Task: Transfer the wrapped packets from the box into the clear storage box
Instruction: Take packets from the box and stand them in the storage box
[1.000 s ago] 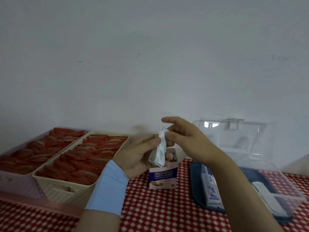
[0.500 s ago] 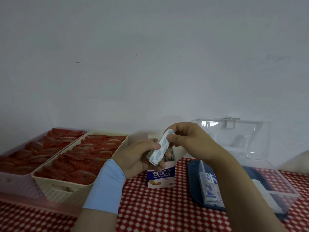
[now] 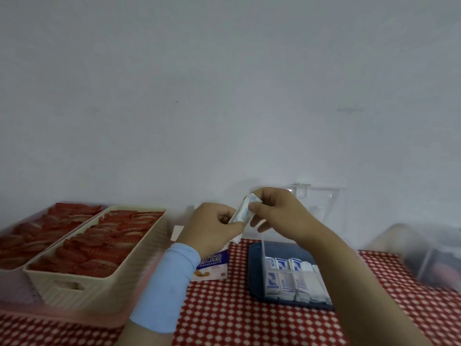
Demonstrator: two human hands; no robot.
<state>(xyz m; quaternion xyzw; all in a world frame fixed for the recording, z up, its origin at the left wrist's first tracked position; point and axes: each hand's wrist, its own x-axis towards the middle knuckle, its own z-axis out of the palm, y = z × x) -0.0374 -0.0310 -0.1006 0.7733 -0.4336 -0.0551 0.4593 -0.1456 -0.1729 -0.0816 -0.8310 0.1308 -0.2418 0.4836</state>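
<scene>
A small stack of white-and-blue wrapped packets (image 3: pixel 243 212) is held in the air above the table. My left hand (image 3: pixel 212 227) grips its lower end and my right hand (image 3: pixel 277 213) pinches its upper end. Below my left wrist stands the small white-and-blue box (image 3: pixel 212 267), partly hidden by the hand. To its right lies the clear storage box (image 3: pixel 257 270) with a dark blue base, its clear lid (image 3: pixel 321 203) raised against the wall. Several packets (image 3: pixel 287 275) stand in rows inside it.
A cream basket (image 3: pixel 99 283) and a pink basket (image 3: pixel 15 273), both full of red wrapped items, sit at the left. Red-and-white checked cloth (image 3: pixel 224 318) covers the table. A blurred clear container (image 3: pixel 429 255) stands at the far right. A grey wall rises behind.
The camera has tilted and shifted, so the storage box's packets show more fully. Both hands keep hold of the packets, which have turned a little between them.
</scene>
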